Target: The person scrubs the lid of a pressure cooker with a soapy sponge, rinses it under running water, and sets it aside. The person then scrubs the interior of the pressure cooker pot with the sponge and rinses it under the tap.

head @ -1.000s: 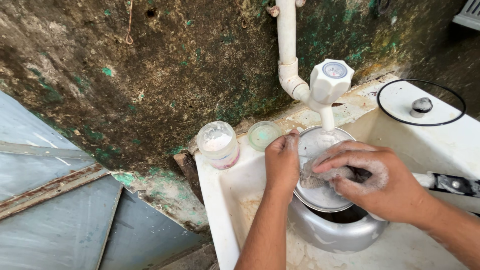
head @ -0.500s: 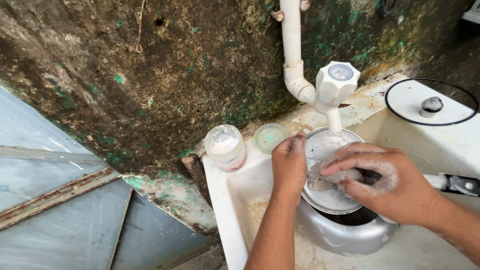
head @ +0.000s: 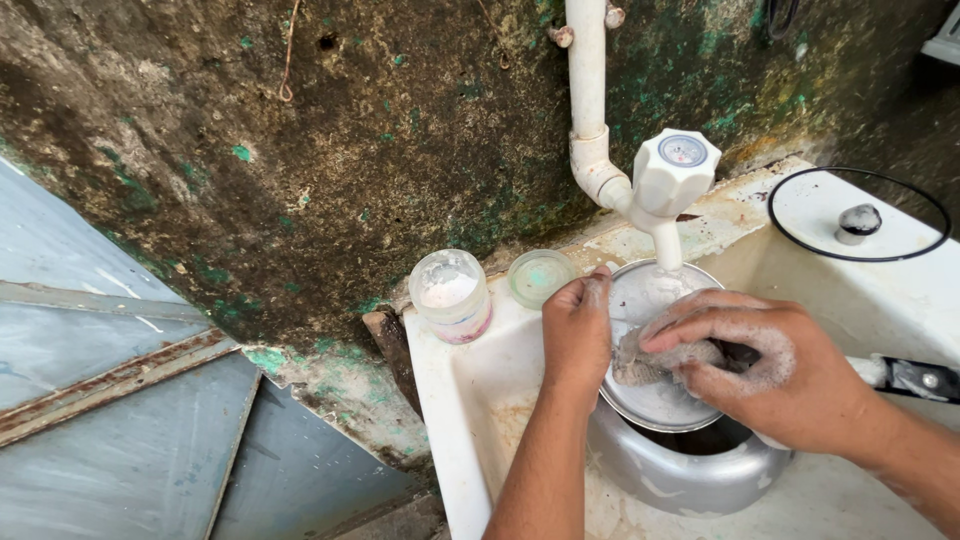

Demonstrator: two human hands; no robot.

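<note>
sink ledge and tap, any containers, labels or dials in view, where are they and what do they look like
Clear round plastic jar: on the sink's back ledge, left of the left hand; white powder inside, pinkish band at its base.
Small round pale green lid: on the ledge, right of the jar.
Round disc label: on the white tap knob, grey with red and blue marks.

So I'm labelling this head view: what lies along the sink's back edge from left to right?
Open jar of white powder → small green-tinted lid → left hand → white tap → glass pot lid.
</note>
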